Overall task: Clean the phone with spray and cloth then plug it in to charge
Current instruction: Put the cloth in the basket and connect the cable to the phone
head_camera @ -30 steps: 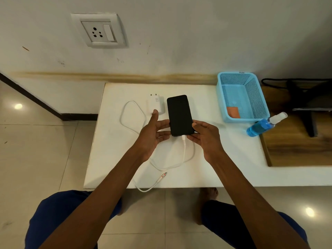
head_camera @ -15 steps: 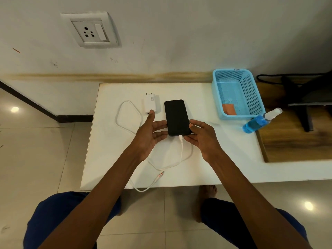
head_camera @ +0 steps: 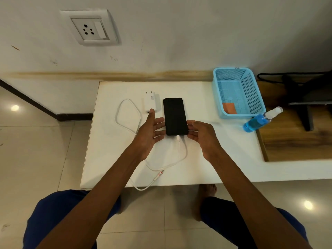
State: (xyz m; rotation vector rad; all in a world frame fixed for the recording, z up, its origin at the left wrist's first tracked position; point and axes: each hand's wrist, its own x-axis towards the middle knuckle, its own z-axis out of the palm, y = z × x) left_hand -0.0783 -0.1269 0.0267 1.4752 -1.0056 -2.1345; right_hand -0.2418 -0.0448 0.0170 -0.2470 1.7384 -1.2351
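- The light-blue perforated plastic basket (head_camera: pixel 252 90) stands at the right of the frame's middle, on the back right of the white tabletop (head_camera: pixel 111 155); inside it, at the near-left corner of its floor, lies a small folded orange cloth (head_camera: pixel 229 108).
- Just in front of the basket's near-right corner lies a clear spray bottle of blue liquid with a white cap (head_camera: pixel 260 120), tipped on its side (cap pointing to the upper right).
- The black rectangular phone (head_camera: pixel 175 116) lies flat, screen dark, at the centre of the frame; a white charging cable (head_camera: pixel 128 112) is plugged into its near end and loops to the left, its other plug lying loose near the table's front edge.
- A white wall charger adapter (head_camera: pixel 151 103) lies just left of the phone, apart from the white wall socket plate (head_camera: pixel 90 27) at the upper left.
- The left hand (head_camera: pixel 150 133) is released, palm up and fingers spread beside the phone's left edge; the right hand (head_camera: pixel 202 135) is loosely relaxed at its right edge, grasping nothing.
- Compared with a second ago, both hands have let go of the phone and drawn slightly back; the phone rests on the table.
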